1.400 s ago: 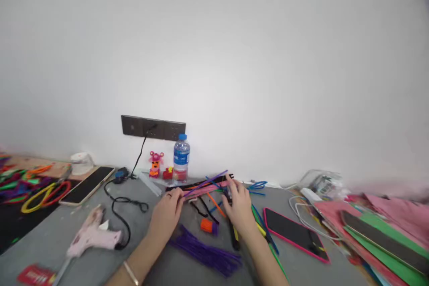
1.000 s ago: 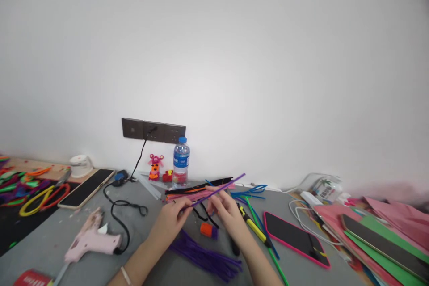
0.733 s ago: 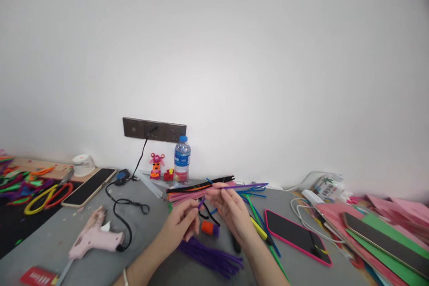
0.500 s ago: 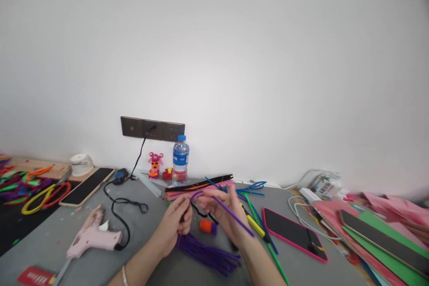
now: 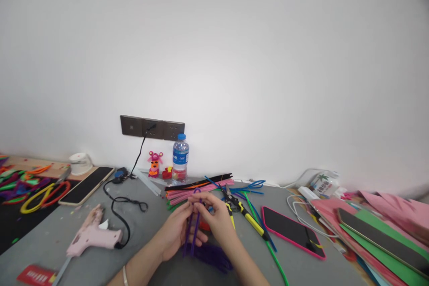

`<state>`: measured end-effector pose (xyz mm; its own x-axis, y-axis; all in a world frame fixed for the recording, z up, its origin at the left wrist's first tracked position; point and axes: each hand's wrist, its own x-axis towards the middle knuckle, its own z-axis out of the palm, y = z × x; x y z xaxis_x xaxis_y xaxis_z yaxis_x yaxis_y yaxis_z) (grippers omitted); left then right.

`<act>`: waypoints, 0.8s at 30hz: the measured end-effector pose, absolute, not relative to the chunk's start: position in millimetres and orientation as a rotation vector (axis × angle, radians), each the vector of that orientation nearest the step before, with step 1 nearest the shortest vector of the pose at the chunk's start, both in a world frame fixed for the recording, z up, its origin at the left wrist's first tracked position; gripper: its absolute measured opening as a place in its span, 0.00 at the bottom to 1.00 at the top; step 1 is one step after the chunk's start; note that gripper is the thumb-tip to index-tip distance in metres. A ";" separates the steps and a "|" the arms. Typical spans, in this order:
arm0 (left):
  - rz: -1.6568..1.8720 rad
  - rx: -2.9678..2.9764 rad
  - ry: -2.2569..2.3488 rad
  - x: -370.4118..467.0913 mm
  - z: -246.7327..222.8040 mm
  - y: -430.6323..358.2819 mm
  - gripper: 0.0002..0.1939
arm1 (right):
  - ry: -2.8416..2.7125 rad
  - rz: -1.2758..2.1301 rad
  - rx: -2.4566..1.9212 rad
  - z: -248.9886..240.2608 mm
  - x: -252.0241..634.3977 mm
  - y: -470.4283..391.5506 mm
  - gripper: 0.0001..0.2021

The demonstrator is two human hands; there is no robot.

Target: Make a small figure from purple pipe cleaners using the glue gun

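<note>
A purple pipe cleaner (image 5: 196, 228) is bent into a narrow loop, its two ends hanging down side by side. My left hand (image 5: 177, 230) pinches it near the top with thumb and forefinger, the lower fingers curled behind it. From the right, my right hand (image 5: 214, 214) closes thumb and fingertips on the same pipe cleaner just below its bend. Beneath the hands lies a bundle of purple pipe cleaners (image 5: 214, 258), partly covered. An orange piece (image 5: 203, 225) shows between the hands, mostly hidden. Yellow-and-black pliers (image 5: 250, 220) lie beside my right hand.
Pink and black pipe cleaners (image 5: 201, 187) lie near the wall, beside a water bottle (image 5: 180, 161). A pink glue gun (image 5: 95, 237) and its cord are at left. A pink-framed phone (image 5: 291, 232) and stacked coloured sheets (image 5: 378, 241) lie at right. Scissors (image 5: 47, 196) sit far left.
The purple pipe cleaner, earlier arched with one end reaching over my right wrist, is now folded with both ends down. My right hand has turned inward and met my left.
</note>
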<state>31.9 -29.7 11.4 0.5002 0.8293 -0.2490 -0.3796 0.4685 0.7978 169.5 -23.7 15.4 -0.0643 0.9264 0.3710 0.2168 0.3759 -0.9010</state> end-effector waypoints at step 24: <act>0.775 0.768 0.641 32.1 9.2 -30.6 0.20 | -1.392 1.008 -0.973 22.1 176.7 -21.6 0.08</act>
